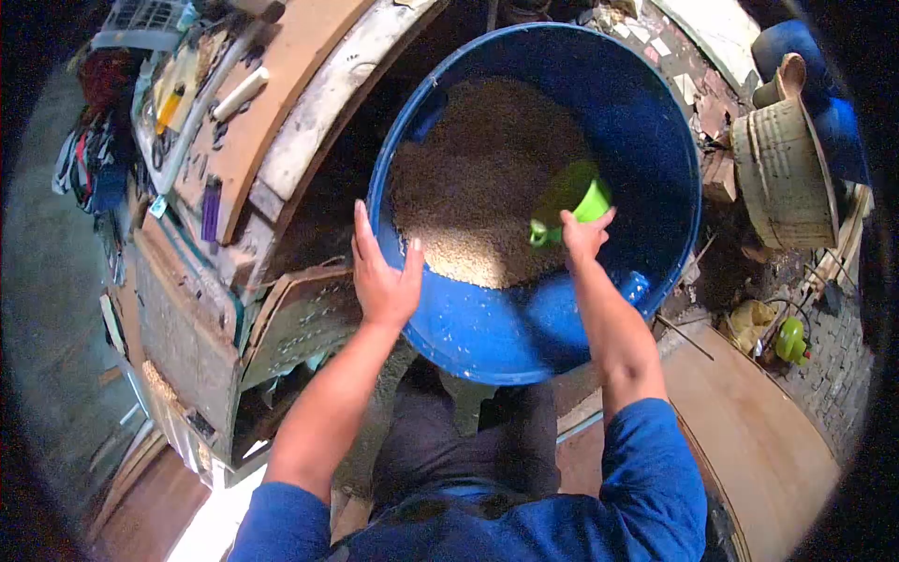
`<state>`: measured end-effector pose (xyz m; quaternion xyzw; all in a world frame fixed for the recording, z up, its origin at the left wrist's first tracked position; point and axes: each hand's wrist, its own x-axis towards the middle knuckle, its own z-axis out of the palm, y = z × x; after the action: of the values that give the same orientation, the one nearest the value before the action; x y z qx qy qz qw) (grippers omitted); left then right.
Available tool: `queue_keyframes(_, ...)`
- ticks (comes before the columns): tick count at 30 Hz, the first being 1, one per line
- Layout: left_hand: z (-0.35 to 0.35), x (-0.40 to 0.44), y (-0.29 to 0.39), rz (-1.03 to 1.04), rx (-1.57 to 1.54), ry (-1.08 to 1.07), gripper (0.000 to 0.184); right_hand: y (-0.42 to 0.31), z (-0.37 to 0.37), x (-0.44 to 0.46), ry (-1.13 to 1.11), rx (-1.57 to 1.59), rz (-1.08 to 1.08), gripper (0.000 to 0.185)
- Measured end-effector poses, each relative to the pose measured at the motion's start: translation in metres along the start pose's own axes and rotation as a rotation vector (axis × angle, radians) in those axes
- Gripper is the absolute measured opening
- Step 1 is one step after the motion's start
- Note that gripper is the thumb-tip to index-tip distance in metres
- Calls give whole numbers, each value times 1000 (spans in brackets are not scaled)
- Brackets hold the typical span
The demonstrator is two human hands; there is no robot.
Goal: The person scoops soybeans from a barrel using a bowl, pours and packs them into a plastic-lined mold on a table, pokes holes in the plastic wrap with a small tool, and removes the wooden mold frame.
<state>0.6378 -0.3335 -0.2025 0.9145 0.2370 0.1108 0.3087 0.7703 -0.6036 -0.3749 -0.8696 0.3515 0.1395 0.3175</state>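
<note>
We've right fingers curled on green scoop | left fingers spread wide, gripping nothing, at rim of blue drum | granules between and beyond both

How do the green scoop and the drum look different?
Color: the scoop is bright green, while the drum is blue. Size: the scoop is small enough for one hand, while the drum is far larger. Pose: the scoop is in the right hand, inside the drum; the drum has the left hand at its rim. Both are partly sunlit.
</note>
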Motion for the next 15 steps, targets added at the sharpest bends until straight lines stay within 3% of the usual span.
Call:
queue_keyframes(2,-1,0,0,6,12,-12,87,-15,28,39,68,-26,109,109)
queue_keyframes(6,-1,-2,-1,1,25,-41,87,-55,93,99,-7,-116,73,95)
queue_keyframes(12,0,-4,-6,-39,-88,-71,88,-120,192,76,-437,-481,-352,75)
queue_keyframes(15,-1,-3,-5,-59,-123,-78,88,-120,168,10,-698,-622,-563,66)
